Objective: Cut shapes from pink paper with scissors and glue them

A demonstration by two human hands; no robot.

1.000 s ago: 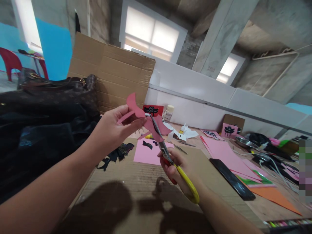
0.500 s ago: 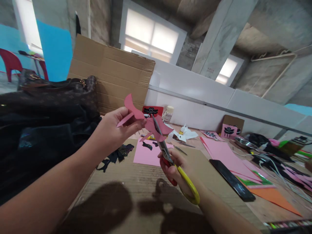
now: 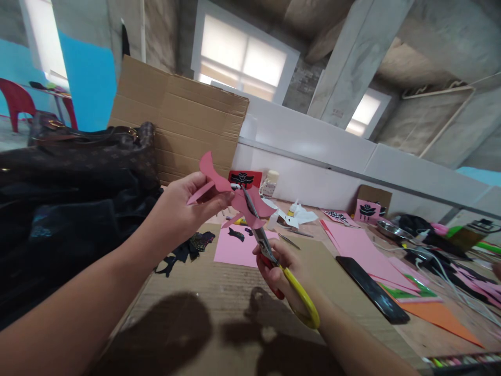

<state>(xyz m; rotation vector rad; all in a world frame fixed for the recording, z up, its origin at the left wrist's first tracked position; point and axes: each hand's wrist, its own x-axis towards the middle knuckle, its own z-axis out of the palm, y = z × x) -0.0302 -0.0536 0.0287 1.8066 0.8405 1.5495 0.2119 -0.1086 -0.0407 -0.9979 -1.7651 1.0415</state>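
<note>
Pinched in my left hand (image 3: 193, 201) is a pink paper cutout (image 3: 213, 175) with curved, wing-like edges, held up above the table. My right hand (image 3: 279, 263) grips scissors (image 3: 264, 245) with one yellow and one red handle. Their blades lie across the right part of the cutout, tips pointing up and away. Exactly where the blades meet the paper is hard to make out. Below the cutout, a pink sheet (image 3: 238, 253) lies on the cardboard with small black cut pieces (image 3: 236, 235) on it. Black scraps (image 3: 188, 250) sit beside that sheet, under my left wrist.
Dark bags (image 3: 78, 177) crowd the left side. An upright cardboard panel (image 3: 180, 115) stands behind. To the right lie a black phone (image 3: 371, 287), pink sheets (image 3: 360, 250), orange paper (image 3: 442, 318) and a metal bowl (image 3: 393, 230). A jar (image 3: 269, 185) stands by the white partition.
The scissors have shifted slightly left along the cutout, and its right part has tilted a little. My left hand stays in nearly the same place.
</note>
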